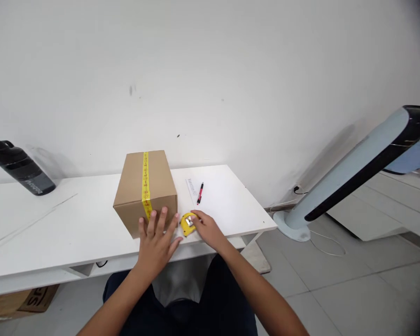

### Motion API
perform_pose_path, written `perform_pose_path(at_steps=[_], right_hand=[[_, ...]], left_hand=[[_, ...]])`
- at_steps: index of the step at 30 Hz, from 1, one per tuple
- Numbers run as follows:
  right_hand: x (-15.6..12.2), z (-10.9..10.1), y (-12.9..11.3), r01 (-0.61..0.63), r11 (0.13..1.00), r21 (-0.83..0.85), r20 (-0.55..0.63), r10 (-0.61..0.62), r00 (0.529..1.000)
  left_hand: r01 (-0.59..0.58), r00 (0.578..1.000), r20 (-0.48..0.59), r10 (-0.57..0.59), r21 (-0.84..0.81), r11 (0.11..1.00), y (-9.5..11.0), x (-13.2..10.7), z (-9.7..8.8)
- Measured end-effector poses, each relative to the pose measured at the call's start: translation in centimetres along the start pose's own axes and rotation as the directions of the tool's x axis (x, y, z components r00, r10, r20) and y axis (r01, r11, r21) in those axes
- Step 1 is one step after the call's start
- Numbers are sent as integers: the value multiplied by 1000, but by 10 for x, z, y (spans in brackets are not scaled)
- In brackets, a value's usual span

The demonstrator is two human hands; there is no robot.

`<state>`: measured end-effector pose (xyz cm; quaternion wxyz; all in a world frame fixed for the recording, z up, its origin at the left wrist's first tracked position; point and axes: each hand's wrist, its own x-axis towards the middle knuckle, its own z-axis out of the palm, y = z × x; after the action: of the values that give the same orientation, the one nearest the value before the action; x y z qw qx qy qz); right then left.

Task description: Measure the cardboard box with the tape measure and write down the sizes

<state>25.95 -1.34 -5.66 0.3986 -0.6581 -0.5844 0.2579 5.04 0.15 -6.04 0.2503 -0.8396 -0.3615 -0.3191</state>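
Observation:
A closed cardboard box [157, 175] with a strip of yellow printed tape [146, 179] stands upright on the white table [87, 219]. My left hand [156, 242] lies against its near face, fingers spread and pointing up. Just right of the box, my right hand [207, 228] has its fingers closed on a yellow tape measure [187, 226] at the table's front edge. No pulled-out blade can be made out. Behind that hand, a red and black pen [200, 193] rests on a sheet of white paper [213, 198] with some writing along its left side.
At the far left of the table stands a dark water bottle [23, 170]. The white wall [210, 84] rises directly behind. A tall tower fan [350, 172] is on the floor to the right. Below the table, another cardboard box [17, 305] shows at lower left.

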Motion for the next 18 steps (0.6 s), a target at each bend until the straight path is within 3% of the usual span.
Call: perform_pose_path(at_steps=[3, 6, 9, 13, 18], right_hand=[[35, 24, -20, 100, 987, -128, 141, -82, 987], [61, 44, -40, 156, 959, -235, 164, -119, 979], [77, 49, -50, 222, 906, -361, 182, -165, 969], [97, 15, -37, 329, 780, -533, 208, -256, 944], [127, -44, 6, 388, 549, -740, 294, -254, 921]], left_hand=[[158, 983, 92, -158, 9, 987, -16, -7, 20], [327, 913, 279, -298, -62, 943, -26, -13, 29], [419, 860, 384, -336, -155, 895, -27, -13, 30], [403, 874, 365, -321, -177, 898, -24, 2, 33], [213, 908, 383, -170, -72, 974, -13, 45, 46]])
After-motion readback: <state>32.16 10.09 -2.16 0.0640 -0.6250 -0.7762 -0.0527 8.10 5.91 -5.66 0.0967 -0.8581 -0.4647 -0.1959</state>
